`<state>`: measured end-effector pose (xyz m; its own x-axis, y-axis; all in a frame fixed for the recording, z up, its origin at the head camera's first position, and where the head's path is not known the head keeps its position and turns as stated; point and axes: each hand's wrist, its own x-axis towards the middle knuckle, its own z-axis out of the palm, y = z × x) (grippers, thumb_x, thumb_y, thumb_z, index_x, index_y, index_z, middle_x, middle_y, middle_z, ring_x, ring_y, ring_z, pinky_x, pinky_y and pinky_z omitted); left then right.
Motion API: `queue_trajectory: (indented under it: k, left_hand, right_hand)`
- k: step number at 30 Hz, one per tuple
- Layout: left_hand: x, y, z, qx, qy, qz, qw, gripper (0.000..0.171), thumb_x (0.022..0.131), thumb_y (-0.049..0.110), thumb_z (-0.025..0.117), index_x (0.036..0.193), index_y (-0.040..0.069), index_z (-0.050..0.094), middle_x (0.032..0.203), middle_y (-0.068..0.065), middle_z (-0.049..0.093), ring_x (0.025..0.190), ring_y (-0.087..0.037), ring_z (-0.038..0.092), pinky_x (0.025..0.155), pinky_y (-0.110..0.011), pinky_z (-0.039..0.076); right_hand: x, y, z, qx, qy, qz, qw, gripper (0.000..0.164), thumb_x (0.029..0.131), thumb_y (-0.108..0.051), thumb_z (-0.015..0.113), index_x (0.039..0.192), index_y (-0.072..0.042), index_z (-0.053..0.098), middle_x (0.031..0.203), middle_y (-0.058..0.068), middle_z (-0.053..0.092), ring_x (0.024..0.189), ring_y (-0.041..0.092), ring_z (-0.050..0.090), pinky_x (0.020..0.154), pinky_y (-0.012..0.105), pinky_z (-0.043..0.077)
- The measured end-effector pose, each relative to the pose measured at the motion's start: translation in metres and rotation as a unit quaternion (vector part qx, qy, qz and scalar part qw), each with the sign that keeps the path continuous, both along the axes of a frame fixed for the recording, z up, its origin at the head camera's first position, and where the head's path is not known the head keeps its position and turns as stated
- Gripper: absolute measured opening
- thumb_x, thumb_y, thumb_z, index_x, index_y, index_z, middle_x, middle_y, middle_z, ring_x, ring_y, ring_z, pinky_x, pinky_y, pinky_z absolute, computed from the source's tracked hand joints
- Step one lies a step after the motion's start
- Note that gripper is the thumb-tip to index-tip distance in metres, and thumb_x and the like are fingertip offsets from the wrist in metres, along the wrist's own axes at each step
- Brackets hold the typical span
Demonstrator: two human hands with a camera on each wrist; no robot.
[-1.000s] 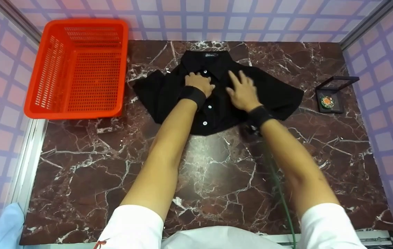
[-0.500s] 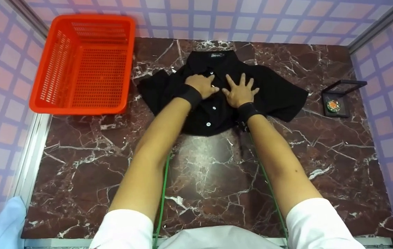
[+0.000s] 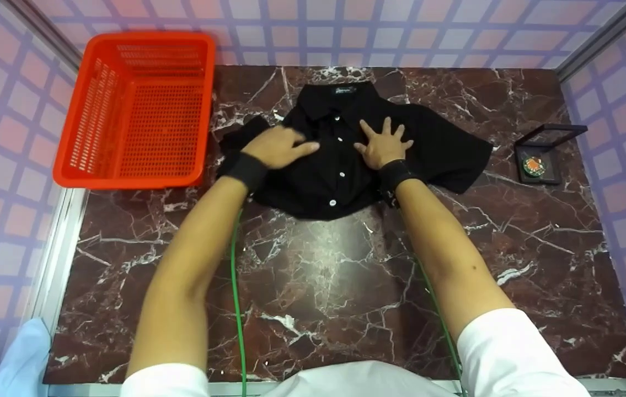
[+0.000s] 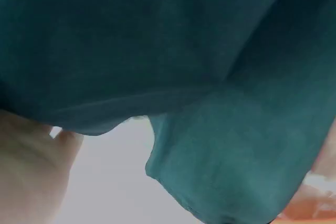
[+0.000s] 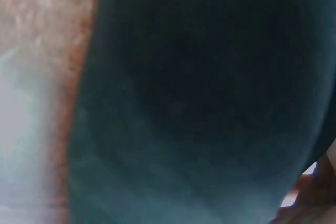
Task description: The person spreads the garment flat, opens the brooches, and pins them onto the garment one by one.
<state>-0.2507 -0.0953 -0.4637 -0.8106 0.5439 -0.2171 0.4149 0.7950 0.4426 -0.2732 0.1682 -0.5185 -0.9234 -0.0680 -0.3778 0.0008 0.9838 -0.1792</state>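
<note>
A black short-sleeved shirt (image 3: 340,187) lies front up on the marble-patterned table, its collar (image 3: 340,99) toward the back wall and white buttons down the middle. My right hand (image 3: 383,149) rests flat on the right side of its chest, fingers spread. Over the left side of the shirt is my left hand (image 3: 277,148), slightly blurred, with the thumb pointing right toward the buttons. The sleeve (image 3: 251,129) beyond that hand looks bunched, while the right sleeve (image 3: 461,149) is spread out. Dark cloth (image 4: 131,51) fills most of the left wrist view, and dark cloth (image 5: 199,87) most of the right.
A red plastic basket (image 3: 209,110) stands at the back left. On the right sits a small black frame case (image 3: 550,179) with a round green and orange medallion (image 3: 534,166). Green cords (image 3: 237,298) run under the arms. Checked walls enclose the table (image 3: 313,309).
My left hand has moved left from beside the buttons toward the left sleeve. The right hand shifted slightly at first, then stayed spread on the shirt.
</note>
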Motion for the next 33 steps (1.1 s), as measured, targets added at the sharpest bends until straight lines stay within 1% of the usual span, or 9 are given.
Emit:
queue_trajectory:
  k: [4,7,11,15,18,22,27,31,33]
  left_hand:
    - [0.014,-0.012,0.008,-0.02,-0.092,0.016,0.9954,0.082,0.099,0.071,0.029,0.127,0.006,0.07,0.128,-0.016,0.066,0.115,-0.035,0.063,0.103,-0.047,0.044]
    - [0.017,-0.018,0.014,-0.029,-0.12,0.048,0.9912,0.086,0.1,0.07,0.022,0.136,0.003,0.062,0.14,-0.021,0.057,0.127,-0.039,0.055,0.109,-0.048,0.038]
    - [0.014,-0.023,0.013,-0.02,-0.067,0.133,0.9887,0.067,0.108,0.051,0.03,0.134,-0.002,0.061,0.139,-0.026,0.056,0.128,-0.044,0.052,0.108,-0.051,0.038]
    - [0.01,-0.028,0.006,-0.054,-0.026,0.235,0.9702,0.042,0.105,0.031,0.051,0.136,0.004,0.058,0.135,-0.026,0.059,0.121,-0.045,0.057,0.099,-0.056,0.046]
    - [0.009,-0.03,-0.002,-0.106,-0.029,0.269,0.9568,0.046,0.101,0.022,0.057,0.145,0.011,0.053,0.137,-0.025,0.058,0.119,-0.044,0.059,0.096,-0.057,0.048]
    - [0.009,-0.031,-0.013,-0.15,-0.023,0.278,0.9485,0.046,0.099,0.017,0.052,0.145,0.015,0.055,0.136,-0.023,0.059,0.116,-0.043,0.061,0.094,-0.056,0.049]
    - [0.007,-0.027,-0.025,-0.17,0.019,0.269,0.9478,0.036,0.102,0.024,0.053,0.128,0.005,0.068,0.13,-0.026,0.061,0.114,-0.042,0.06,0.093,-0.054,0.049]
    - [0.005,-0.028,-0.035,-0.193,0.078,0.214,0.9543,0.033,0.102,0.017,0.048,0.113,-0.002,0.073,0.136,-0.025,0.05,0.126,-0.041,0.045,0.1,-0.053,0.04]
    - [0.003,-0.028,-0.039,-0.199,0.09,0.185,0.9582,0.033,0.101,0.011,0.045,0.11,-0.003,0.073,0.136,-0.024,0.049,0.127,-0.04,0.042,0.1,-0.053,0.037]
  right_hand:
    - [0.0,0.0,-0.001,-0.001,0.0,0.001,1.0,0.065,0.105,-0.051,0.041,0.162,-0.037,0.015,0.166,0.025,0.001,0.147,0.057,0.002,0.107,0.078,0.017]
    - [-0.002,0.0,-0.002,0.0,0.001,-0.001,1.0,0.065,0.104,-0.052,0.042,0.162,-0.037,0.015,0.166,0.025,0.001,0.146,0.057,0.002,0.107,0.078,0.017]
    - [-0.005,-0.001,-0.003,-0.002,-0.002,-0.001,1.0,0.065,0.104,-0.052,0.042,0.161,-0.038,0.015,0.166,0.025,0.001,0.146,0.057,0.001,0.107,0.078,0.016]
    - [-0.006,0.0,-0.002,-0.004,-0.009,-0.001,1.0,0.065,0.104,-0.052,0.042,0.161,-0.039,0.014,0.166,0.025,-0.001,0.146,0.057,0.0,0.107,0.078,0.015]
    - [-0.005,0.002,-0.002,-0.006,-0.012,-0.002,1.0,0.065,0.104,-0.052,0.042,0.161,-0.039,0.014,0.166,0.024,-0.001,0.147,0.057,0.0,0.107,0.078,0.015]
    - [-0.005,0.004,-0.002,-0.01,-0.013,0.0,1.0,0.065,0.104,-0.052,0.043,0.161,-0.038,0.016,0.166,0.025,-0.001,0.147,0.057,0.0,0.107,0.078,0.015]
    - [-0.005,0.006,-0.002,-0.012,-0.02,0.002,1.0,0.066,0.104,-0.052,0.043,0.161,-0.038,0.015,0.166,0.025,-0.002,0.146,0.057,-0.001,0.107,0.078,0.014]
    - [-0.005,0.007,-0.001,-0.012,-0.023,0.008,1.0,0.067,0.104,-0.052,0.044,0.162,-0.038,0.014,0.166,0.024,-0.003,0.146,0.057,-0.002,0.108,0.078,0.014]
    - [-0.005,0.007,-0.001,-0.012,-0.025,0.011,1.0,0.067,0.104,-0.053,0.043,0.162,-0.039,0.013,0.166,0.024,-0.004,0.147,0.057,-0.003,0.108,0.077,0.013]
